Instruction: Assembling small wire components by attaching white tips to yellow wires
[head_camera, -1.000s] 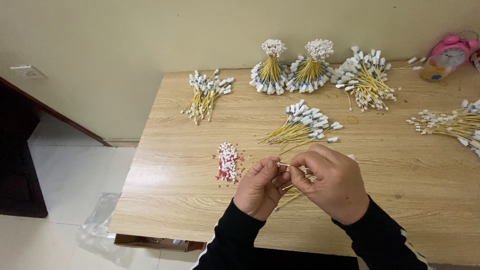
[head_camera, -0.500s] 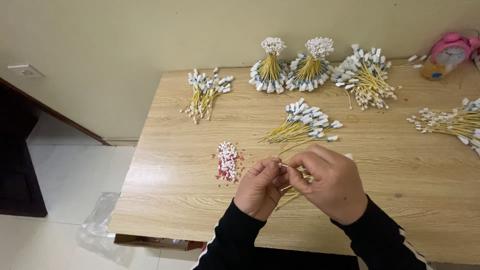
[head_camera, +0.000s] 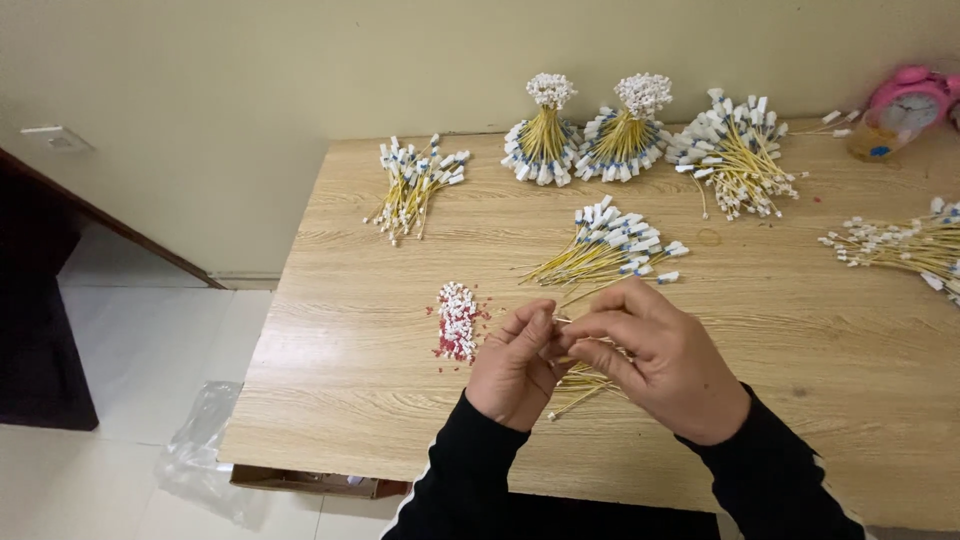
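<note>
My left hand (head_camera: 518, 365) and my right hand (head_camera: 660, 358) meet over the near middle of the wooden table (head_camera: 360, 330). Both pinch the end of a thin yellow wire (head_camera: 562, 322) between their fingertips. More yellow wires (head_camera: 580, 385) lie under my hands and poke out below them. A small pile of white and red caps (head_camera: 457, 320) lies just left of my left hand. A loose fan of yellow wires with white and blue ends (head_camera: 610, 250) lies just beyond my hands.
Two upright tied wire bundles (head_camera: 585, 135) stand at the far edge, with loose bundles to the left (head_camera: 412, 185), right (head_camera: 735, 150) and far right (head_camera: 905, 242). A pink clock (head_camera: 905, 100) sits at the far right corner. A clear plastic bag (head_camera: 205, 455) lies on the floor.
My hands have stayed in the same spot over the table; only the fingers have shifted slightly on the wire.
</note>
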